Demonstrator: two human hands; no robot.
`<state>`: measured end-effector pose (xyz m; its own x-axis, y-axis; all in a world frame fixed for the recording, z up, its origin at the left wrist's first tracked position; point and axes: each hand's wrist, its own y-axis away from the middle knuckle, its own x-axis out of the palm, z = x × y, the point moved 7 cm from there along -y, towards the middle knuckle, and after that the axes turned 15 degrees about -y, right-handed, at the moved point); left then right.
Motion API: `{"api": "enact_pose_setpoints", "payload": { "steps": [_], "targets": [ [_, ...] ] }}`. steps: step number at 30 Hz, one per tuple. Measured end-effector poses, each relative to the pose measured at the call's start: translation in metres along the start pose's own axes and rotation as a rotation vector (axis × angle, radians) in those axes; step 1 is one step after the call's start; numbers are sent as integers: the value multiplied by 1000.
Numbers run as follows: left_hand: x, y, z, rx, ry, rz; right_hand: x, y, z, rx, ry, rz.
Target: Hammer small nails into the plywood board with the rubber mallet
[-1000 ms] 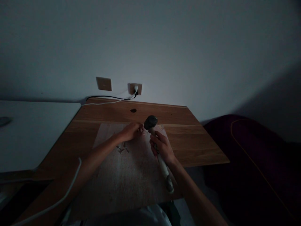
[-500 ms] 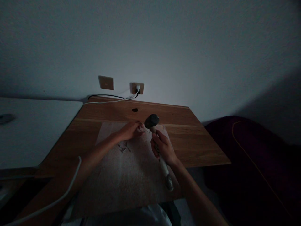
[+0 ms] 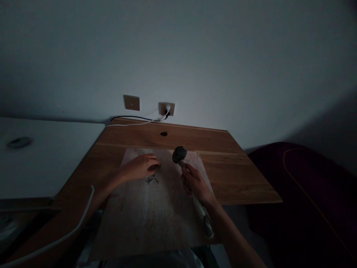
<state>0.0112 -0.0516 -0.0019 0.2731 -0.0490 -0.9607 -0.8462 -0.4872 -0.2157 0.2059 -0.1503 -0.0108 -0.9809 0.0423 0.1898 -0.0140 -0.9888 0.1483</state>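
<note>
A hammer beside bare fingers in dim light: a mistimed swing could catch the left hand (image 3: 145,166).
The right hand (image 3: 195,182) wraps the hammer (image 3: 179,154) partway up its handle, the head at about one o'clock on the board (image 3: 139,219); how high it hangs is hard to judge. The left hand, near eleven o'clock, curls its fingers over the small pieces (image 3: 150,180) just off its five o'clock side; whether it pinches one, I cannot tell. Poor light could cause a fumbled pick-up, and a careless brush could scatter the loose pile across the board or onto the counter (image 3: 240,175). The white cord (image 3: 88,208) crossing before the left forearm (image 3: 115,181), toward eight o'clock, might snag a reach.
</note>
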Motion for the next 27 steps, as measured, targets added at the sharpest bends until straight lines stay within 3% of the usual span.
{"api": "enact_pose_setpoints", "payload": {
  "steps": [6,16,27],
  "targets": [
    [4,-1,12,-41,54,-69,-21,21,-12,40,-51,-92],
    [11,-45,16,-140,173,-76,-28,23,-22,69,-115,-121],
    [17,-37,21,-105,206,-88,-29,24,-22,53,-153,-92]
  ]
}}
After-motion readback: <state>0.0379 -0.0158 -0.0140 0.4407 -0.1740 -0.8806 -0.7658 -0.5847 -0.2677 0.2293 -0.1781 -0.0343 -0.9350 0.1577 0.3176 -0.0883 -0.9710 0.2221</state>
